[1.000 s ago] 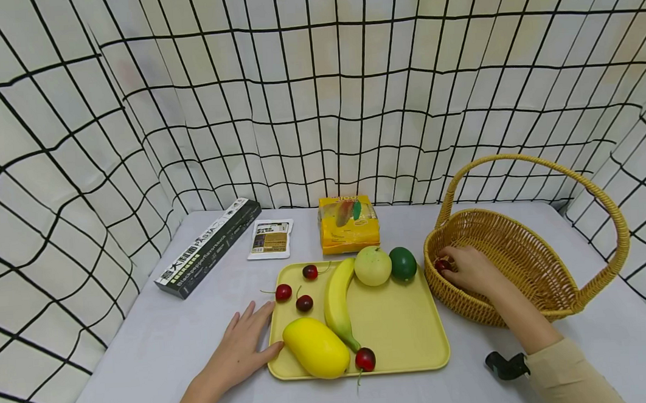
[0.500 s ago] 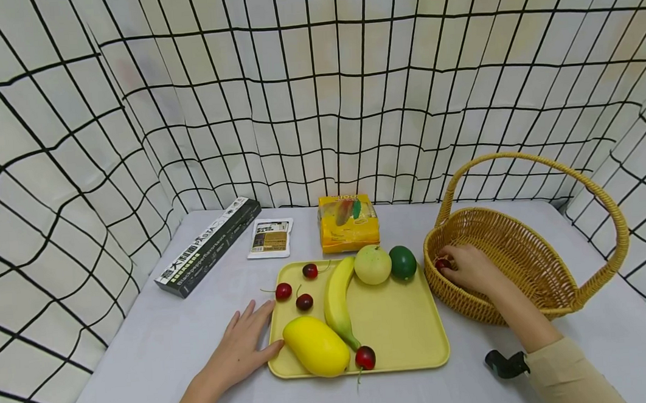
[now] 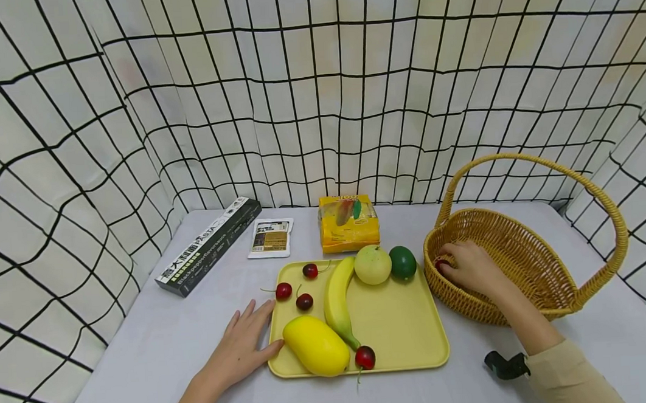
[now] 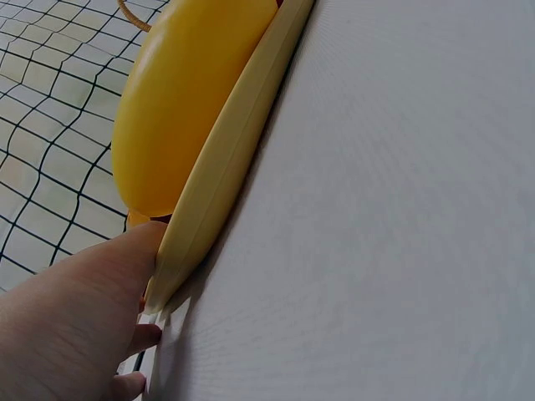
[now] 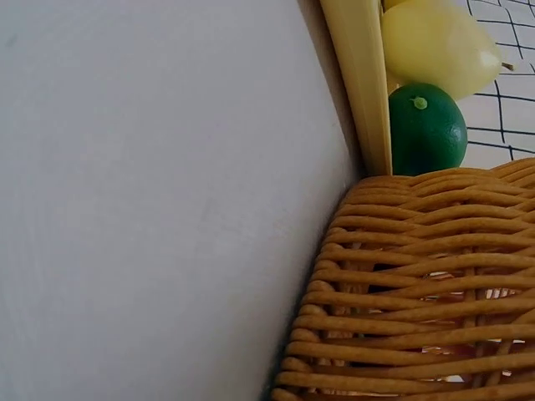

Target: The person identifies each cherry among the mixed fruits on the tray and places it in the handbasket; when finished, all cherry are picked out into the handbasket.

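Observation:
My left hand (image 3: 245, 339) lies at the left side of the yellow tray (image 3: 395, 325), fingers spread, thumb touching the rim beside the mango (image 3: 316, 347). In the left wrist view, the thumb meets the tray's edge. Inside the wicker basket (image 3: 545, 263), at its left end, my right hand (image 3: 471, 267) pinches a dark red cherry (image 3: 440, 262), partly covered by the fingers. The right wrist view shows the basket's woven side (image 5: 443, 276) and not the hand. On the tray lie a banana (image 3: 337, 301), a pale green pear (image 3: 372, 264), a dark green fruit (image 3: 403, 262) and several cherries (image 3: 304, 302).
Behind the tray stands a yellow packet (image 3: 349, 224). A flat sachet (image 3: 271, 239) and a long dark box (image 3: 210, 247) lie at the back left. The basket's handle (image 3: 568, 173) arches high on the right. A black object (image 3: 505, 365) lies beside the right sleeve.
Almost nothing differs. The right hand's fingers shift slightly within the basket, and the cherry is a little more covered. The left hand stays on the tray's edge.

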